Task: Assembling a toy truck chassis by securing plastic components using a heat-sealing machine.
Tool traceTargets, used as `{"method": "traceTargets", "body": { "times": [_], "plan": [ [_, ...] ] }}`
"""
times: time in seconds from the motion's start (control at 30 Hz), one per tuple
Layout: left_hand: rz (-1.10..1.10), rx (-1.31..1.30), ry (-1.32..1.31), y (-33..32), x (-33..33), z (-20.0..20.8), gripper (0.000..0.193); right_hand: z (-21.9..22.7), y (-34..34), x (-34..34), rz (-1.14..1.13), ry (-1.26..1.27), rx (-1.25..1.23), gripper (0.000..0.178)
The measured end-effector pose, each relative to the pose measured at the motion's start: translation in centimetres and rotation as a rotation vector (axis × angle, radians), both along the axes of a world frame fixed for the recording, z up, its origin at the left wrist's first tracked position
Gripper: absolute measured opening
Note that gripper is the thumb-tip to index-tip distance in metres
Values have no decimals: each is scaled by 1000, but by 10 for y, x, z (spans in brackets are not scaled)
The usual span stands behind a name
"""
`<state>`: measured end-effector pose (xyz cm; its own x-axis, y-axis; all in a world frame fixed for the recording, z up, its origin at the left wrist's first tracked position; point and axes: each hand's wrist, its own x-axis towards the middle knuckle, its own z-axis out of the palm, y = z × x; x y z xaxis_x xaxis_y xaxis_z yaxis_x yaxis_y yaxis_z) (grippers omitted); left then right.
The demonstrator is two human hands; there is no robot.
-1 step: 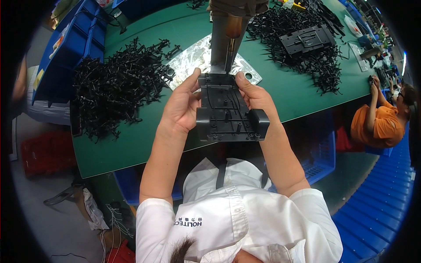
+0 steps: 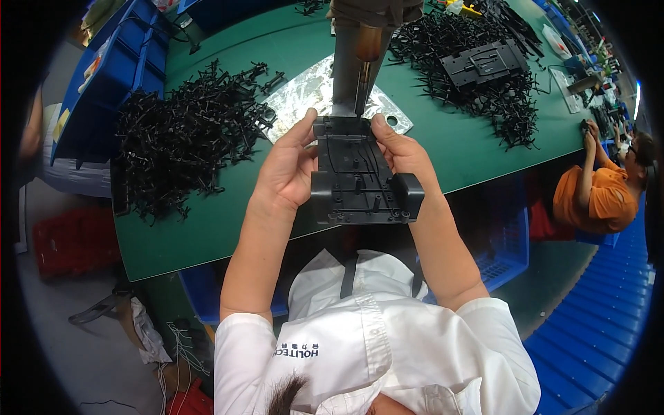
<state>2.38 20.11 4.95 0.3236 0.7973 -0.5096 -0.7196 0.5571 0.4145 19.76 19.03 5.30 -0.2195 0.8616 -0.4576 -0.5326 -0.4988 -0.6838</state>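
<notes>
Between my two hands is a black moulded plastic housing (image 2: 356, 173), its ribbed inside with several posts facing up. My left hand (image 2: 289, 162) grips its left side, the thumb by the far corner. On the opposite side, my right hand (image 2: 408, 153) holds the edge with its thumb on the far right corner. The far end of the housing lies under the thin metal tip of an upright press-like tool (image 2: 364, 76); whether they touch I cannot tell. Beneath that tool sits a shiny metal base plate (image 2: 297, 99). Some of my fingers are hidden under the housing.
Heaps of small black plastic parts lie on the green table, one at left (image 2: 187, 138) and one at right (image 2: 436, 34). Another black housing (image 2: 484, 63) rests on the right heap. Blue bins (image 2: 104, 76) stand at far left. A person in orange (image 2: 598, 197) sits at right.
</notes>
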Motion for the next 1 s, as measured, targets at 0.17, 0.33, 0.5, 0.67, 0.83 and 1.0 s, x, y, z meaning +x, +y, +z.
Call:
{"method": "traceTargets", "body": {
  "times": [0.17,0.33,0.5,0.67,0.83,1.0],
  "plan": [
    [-43,7,-71,-4,-5,0,33,-9,-3,8,88,77,14,32],
    [38,4,-4,-20,0,-9,33,-13,-17,9,46,140,33,27],
    [-29,115,74,-41,-10,-11,30,-15,-30,10,130,125,51,27],
    [-27,243,111,-62,-16,-11,37,-30,-40,15,253,139,137,29],
    [-15,321,126,-78,-19,-11,41,-14,-53,5,234,104,158,40],
    [26,338,177,-92,-22,-11,40,-21,-59,4,275,93,195,41]
  ]
}}
